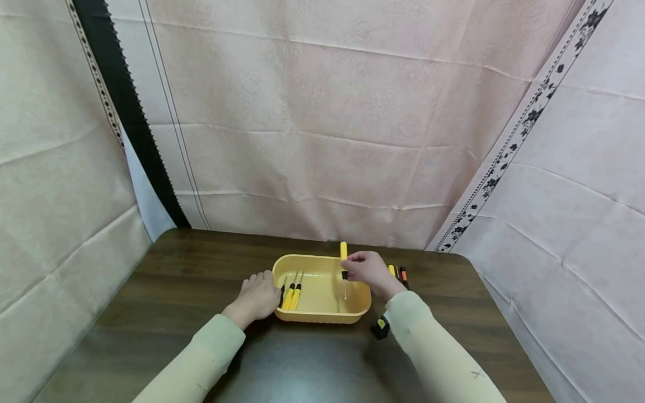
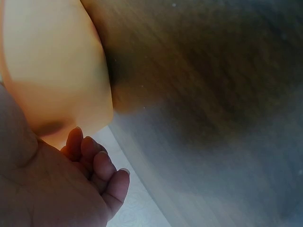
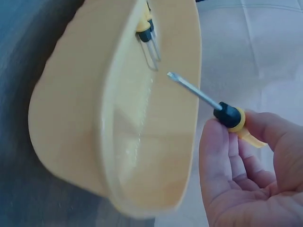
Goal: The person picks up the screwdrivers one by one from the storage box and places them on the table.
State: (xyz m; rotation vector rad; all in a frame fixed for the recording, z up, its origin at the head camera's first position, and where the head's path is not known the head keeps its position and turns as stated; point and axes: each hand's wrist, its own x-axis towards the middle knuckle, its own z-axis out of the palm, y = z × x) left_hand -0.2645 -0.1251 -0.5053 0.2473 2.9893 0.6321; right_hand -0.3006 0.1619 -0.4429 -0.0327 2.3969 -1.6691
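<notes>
1. The right hand [image 1: 370,270] pinches a yellow-and-black screwdriver [image 1: 344,251] by its handle; the shaft points down over the right half of the yellow plastic tub [image 1: 322,318], and the tip looks clear of the floor.
2. The left hand [image 1: 257,296] is at the tub's left end, fingers loosely curled in the wrist view; whether it grips the rim, I cannot tell.
3. Yellow-handled screwdrivers [image 1: 296,298] lie together at the tub's left end; a black tape measure [image 1: 380,328] and some tools with coloured handles [image 1: 403,274] lie right of the tub, near the right arm.
4. Likely troubles: a fingertip pinch could let the handle swing, so the tip scrapes the tub; a knock on the rim could slide the tub if the left hand is not bracing it; the right sleeve, drawn back low, could nudge the tape measure.
</notes>
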